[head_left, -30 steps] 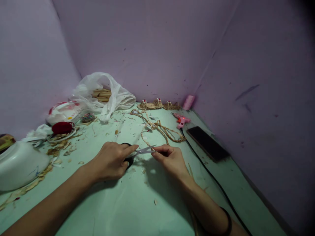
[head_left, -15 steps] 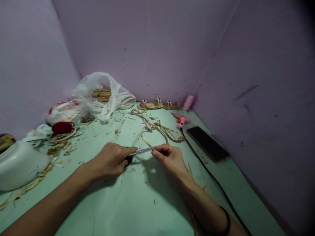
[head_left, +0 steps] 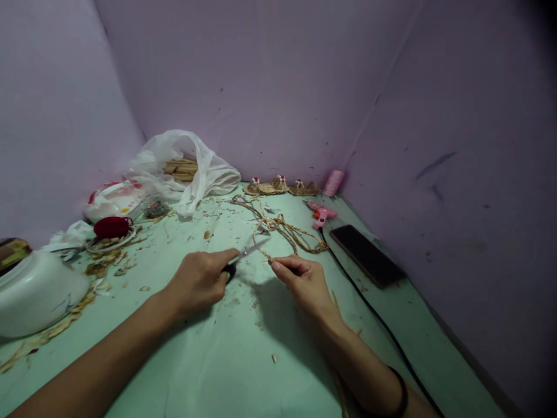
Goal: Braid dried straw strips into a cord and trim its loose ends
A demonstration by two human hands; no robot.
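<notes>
My left hand (head_left: 202, 276) is closed around the black handles of a pair of scissors (head_left: 249, 252), whose blades point up and to the right. Between thumb and fingertips my right hand (head_left: 300, 278) pinches a thin braided cord (head_left: 264, 253). The blade tips lie close to this cord, just beyond my right fingertips; whether they touch it I cannot tell. From there the cord runs back to a loose tangle of braided rope (head_left: 293, 232) on the pale green table (head_left: 217, 366). A dark band circles my right wrist.
A pink glue gun (head_left: 322, 214) with a black cable and a dark phone (head_left: 368, 255) lie at right. Woven pieces (head_left: 270, 186) and a pink spool (head_left: 333, 182) stand by the wall. A plastic bag (head_left: 213, 174), red yarn (head_left: 112, 227) and a white bowl (head_left: 39, 296) are at left.
The scissors have swung away from my right fingertips, their blades now angled more upward. More of the cord shows ahead of my right hand, which has barely moved.
</notes>
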